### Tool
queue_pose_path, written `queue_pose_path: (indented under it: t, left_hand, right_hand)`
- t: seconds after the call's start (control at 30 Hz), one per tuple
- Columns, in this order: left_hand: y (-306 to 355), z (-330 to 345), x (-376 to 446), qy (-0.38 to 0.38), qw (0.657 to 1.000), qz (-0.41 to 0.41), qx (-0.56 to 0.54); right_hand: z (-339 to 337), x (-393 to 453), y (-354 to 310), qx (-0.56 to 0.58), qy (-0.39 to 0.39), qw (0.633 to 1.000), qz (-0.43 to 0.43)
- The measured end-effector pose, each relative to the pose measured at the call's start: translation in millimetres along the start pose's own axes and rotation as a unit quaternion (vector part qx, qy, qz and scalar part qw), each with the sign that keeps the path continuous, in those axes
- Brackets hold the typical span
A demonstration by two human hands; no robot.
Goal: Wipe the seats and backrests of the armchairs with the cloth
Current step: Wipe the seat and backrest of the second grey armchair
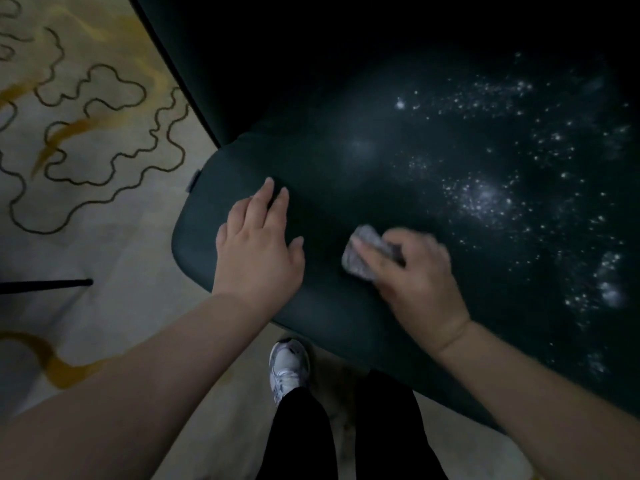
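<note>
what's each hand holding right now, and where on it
The right hand grips the bunched grey cloth by its right part, pressed to the seat. The left hand holds nothing.

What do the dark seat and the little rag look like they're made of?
The seat cushion looks like smooth, matte dark-green upholstery, possibly leather-like; white specks sit on top rather than soaking in. The cloth, in the right hand, looks like soft, nubby grey fabric, though blurred.

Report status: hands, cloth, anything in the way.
Left hand flat on seat cushion, fingers straight. Right hand grips cloth, pressed to the seat. White specks spread right of cloth. Nothing in the way.
</note>
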State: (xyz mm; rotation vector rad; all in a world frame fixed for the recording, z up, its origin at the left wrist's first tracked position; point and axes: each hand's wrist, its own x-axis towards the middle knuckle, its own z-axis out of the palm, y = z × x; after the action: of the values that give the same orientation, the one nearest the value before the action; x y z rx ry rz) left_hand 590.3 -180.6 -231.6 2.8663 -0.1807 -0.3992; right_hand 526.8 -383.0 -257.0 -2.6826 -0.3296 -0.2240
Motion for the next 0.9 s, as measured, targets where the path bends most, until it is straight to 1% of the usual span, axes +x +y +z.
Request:
queue_pose_path:
  t: [0.07,0.13,0.2,0.23,0.27,0.4,0.5,0.53,0.6,0.67,0.7,0.8,0.9]
  left_hand:
    - [6.8,1.3,1.1,-0.003,1.0,0.01,-0.005]
    - [13.5,2.1,4.5,-0.003,1.0,0.015,-0.006]
    - [19.8,1.6,9.0,-0.003,1.0,0.02,-0.009]
    - [23.1,0.7,11.3,-0.004,1.0,0.022,-0.011]
    - [26.4,-0.3,13.7,-0.006,1.0,0.024,-0.013]
    - [40.8,-3.2,21.5,-0.013,0.999,0.035,-0.019]
    - [49.7,-2.1,28.6,-0.02,0.999,0.044,-0.02]
    - [51.6,-1.7,31.7,-0.02,0.999,0.043,-0.022]
    - [54.2,-1.6,38.1,-0.016,0.999,0.038,-0.022]
    - [55.8,-2.0,43.3,-0.01,0.999,0.033,-0.021]
    - [56.7,-2.3,44.9,-0.008,0.999,0.03,-0.023]
    - [59.0,-2.2,47.5,0.001,0.999,0.024,-0.032]
    - [60.1,-1.1,48.0,0.011,0.999,0.017,-0.04]
  right_hand:
    - [-7.9,19.5,31.8,-0.02,0.032,0.999,0.028]
    - [-17.1,45.3,64.0,-0.036,0.07,0.992,0.094]
    - [-21.8,55.1,75.7,-0.018,0.095,0.981,0.167]
    - [-21.6,51.8,72.7,-0.01,0.099,0.978,0.183]
    - [-20.2,44.7,65.0,-0.005,0.098,0.979,0.18]
    - [-11.1,23.1,35.3,0.02,0.061,0.993,0.094]
    - [-14.9,51.0,50.0,0.02,0.04,0.997,0.062]
    - [-16.8,63.8,59.5,0.014,0.038,0.997,0.072]
    - [-20.9,82.1,83.0,0.006,0.056,0.99,0.128]
    - [-24.8,80.2,93.3,0.007,0.089,0.979,0.185]
    - [-25.9,72.2,90.4,0.007,0.096,0.977,0.192]
    - [-21.0,48.8,63.8,0.018,0.073,0.987,0.145]
    - [-15.4,69.0,52.8,0.036,0.045,0.997,0.057]
